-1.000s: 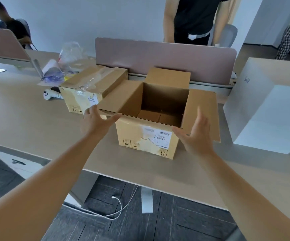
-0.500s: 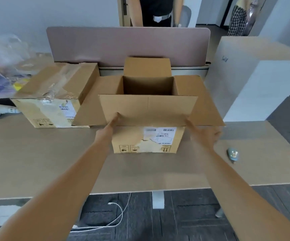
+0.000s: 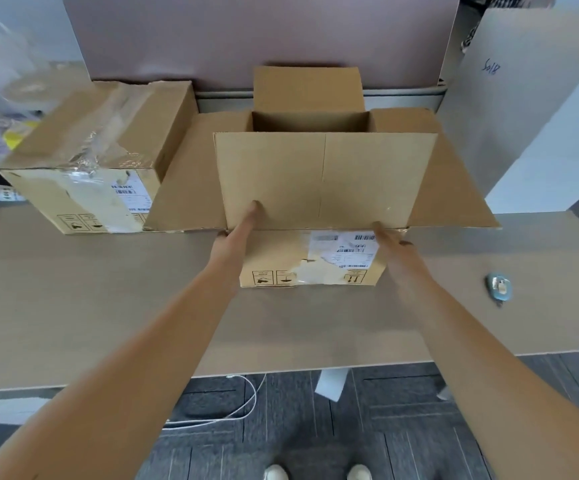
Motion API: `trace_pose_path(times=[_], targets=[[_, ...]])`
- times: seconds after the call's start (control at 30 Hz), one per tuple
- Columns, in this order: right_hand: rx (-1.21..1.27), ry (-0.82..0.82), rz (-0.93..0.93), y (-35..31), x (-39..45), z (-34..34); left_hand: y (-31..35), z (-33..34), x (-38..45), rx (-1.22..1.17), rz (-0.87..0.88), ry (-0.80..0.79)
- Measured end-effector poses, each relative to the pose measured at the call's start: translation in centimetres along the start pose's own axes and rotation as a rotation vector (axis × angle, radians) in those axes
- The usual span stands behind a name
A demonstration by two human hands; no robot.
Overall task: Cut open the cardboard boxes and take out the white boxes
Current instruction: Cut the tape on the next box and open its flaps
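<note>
Head view: our left hand (image 3: 238,225) and right hand (image 3: 387,239) both grip the near flap (image 3: 324,180) of the open box (image 3: 310,265) on the table (image 3: 73,306), thumbs on top, fingers hidden beneath. A taped box (image 3: 97,157) sits left of our left hand, a white box (image 3: 537,109) and cutter (image 3: 498,286) right of our right. Pulling the flap could tear it or drag the light box off the table edge.

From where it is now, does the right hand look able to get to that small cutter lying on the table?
Probably yes. The right hand holds the open cardboard box at its near flap, and the cutter lies to its right on bare table, nothing between them. The hand would have to let go first.
</note>
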State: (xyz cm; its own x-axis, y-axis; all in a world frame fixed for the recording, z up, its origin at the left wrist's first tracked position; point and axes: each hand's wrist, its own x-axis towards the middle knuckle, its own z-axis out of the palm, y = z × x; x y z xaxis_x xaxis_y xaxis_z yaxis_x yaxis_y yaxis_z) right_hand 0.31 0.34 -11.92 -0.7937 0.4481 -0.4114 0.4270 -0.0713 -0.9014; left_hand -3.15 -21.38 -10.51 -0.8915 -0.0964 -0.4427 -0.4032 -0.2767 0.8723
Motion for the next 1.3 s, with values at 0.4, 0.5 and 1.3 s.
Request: trace_pose_path(times=[0.4, 0.5, 1.3], targets=[[0.103, -0.111, -0.398, -7.4, -3.3, -1.1, 6.4, -0.2, -2.7, 0.099, 0.291, -0.137], [0.092, -0.157, -0.497, -9.1, -4.4, -2.1, 8.1, -0.9, -3.5, 0.178, 0.291, -0.206], [0.069, -0.284, -0.354, -2.8, -3.0, -2.7, 2.6, -1.9, -1.7, 0.067, 0.263, -0.304]])
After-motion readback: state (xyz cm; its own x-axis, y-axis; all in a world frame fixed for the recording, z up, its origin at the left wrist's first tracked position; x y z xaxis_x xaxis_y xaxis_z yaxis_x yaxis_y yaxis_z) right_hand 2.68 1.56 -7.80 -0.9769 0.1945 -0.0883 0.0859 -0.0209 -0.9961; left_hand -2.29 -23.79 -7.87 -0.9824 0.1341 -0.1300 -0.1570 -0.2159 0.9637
